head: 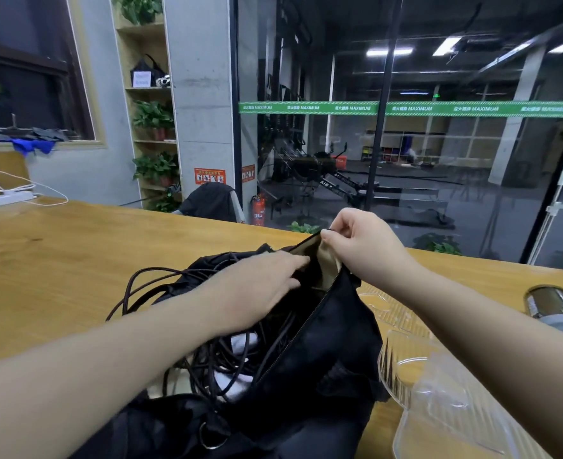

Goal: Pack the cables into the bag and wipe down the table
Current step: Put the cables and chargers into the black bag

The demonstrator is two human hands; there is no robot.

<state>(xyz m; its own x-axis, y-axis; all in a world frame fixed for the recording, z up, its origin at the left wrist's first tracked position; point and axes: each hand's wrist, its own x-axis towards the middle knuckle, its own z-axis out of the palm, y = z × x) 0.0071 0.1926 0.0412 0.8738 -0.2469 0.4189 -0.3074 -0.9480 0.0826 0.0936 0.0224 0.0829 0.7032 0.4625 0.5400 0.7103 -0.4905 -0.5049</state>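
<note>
A black bag (323, 352) with a tan lining lies open on the wooden table (74, 260) in front of me. A tangle of dark cables (227, 356) sits in its opening, and some loops spill over the left side onto the table. My right hand (359, 246) pinches the far edge of the bag's opening near the zip and holds it up. My left hand (260, 286) lies over the cables at the mouth of the bag, fingers fairly straight and pointing into the opening.
A clear plastic tray (439, 385) lies right of the bag. A metal can (551, 303) lies on its side at the far right. A white power strip (5, 197) with white leads sits at the table's far left. A glass wall stands behind the table.
</note>
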